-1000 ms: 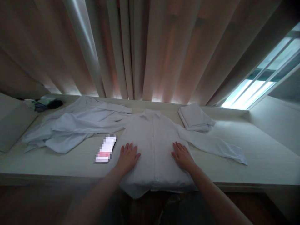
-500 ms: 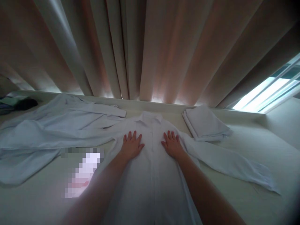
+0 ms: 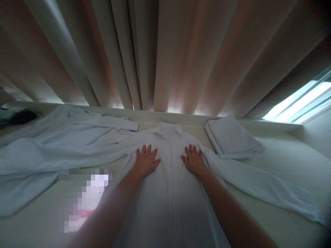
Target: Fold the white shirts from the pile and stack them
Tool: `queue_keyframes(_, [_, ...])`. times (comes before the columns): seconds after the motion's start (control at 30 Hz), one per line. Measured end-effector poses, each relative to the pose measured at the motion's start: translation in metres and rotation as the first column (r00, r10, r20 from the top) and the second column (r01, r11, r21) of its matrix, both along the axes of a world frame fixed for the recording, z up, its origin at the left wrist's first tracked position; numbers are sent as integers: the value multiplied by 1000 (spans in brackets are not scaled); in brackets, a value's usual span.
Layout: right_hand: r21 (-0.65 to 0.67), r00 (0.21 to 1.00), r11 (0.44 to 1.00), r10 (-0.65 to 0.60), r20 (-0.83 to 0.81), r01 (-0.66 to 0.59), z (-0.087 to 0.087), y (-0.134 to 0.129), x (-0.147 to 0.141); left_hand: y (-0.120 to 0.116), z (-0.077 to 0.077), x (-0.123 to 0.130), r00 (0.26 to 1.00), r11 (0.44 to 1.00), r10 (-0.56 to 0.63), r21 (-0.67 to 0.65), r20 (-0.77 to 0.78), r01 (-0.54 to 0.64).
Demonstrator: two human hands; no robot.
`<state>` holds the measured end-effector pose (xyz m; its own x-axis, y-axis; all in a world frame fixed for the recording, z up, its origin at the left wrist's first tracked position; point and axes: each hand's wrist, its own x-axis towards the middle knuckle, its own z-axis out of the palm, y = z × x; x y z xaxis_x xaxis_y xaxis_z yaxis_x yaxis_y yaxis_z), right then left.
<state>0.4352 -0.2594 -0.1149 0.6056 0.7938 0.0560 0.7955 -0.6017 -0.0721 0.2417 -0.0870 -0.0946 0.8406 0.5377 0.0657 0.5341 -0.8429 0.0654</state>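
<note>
A white long-sleeved shirt lies spread out in front of me, its collar at the far end and its front placket running down the middle. My left hand rests flat on the left side of its chest, fingers spread. On the right side of the chest lies my right hand, also flat with the fingers apart. One sleeve stretches out to the right; the other reaches left towards more white garments. Neither hand holds anything. My forearms cover parts of the shirt's sides.
Loose white garments lie heaped at the left. Behind the right shoulder sits a folded white cloth stack. A pixelated bright object is left of my forearm. Dark items lie far left. Curtains hang along the back.
The view has shifted slightly, so the things at the sides sit a little further out. Both hands stay flat on the shirt's chest in nearly the same place.
</note>
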Motion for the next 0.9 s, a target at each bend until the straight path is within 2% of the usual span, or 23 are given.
queue_keyframes(0.1, [29,998,997,70,-3,-70,7,13,1,7,11,17,999,999,-42,22,29,42])
queue_keyframes(0.2, [48,986,985,167,-15,-166,8,29,4,17,15,41,993,995,-88,57,81,84])
queue_keyframes(0.37, [64,981,979,192,10,-192,0,42,3,29,6,84,986,997,-48,70,160,37])
queue_keyframes(0.57, [94,984,980,171,46,-175,-3,40,1,28,-7,128,979,994,-100,69,180,89])
queue_keyframes(0.77, [108,986,981,157,54,-162,-2,41,2,25,-25,144,989,999,-45,33,141,41])
queue_keyframes(0.9, [112,987,981,155,48,-160,-2,41,1,29,-23,140,995,1000,-18,7,100,18])
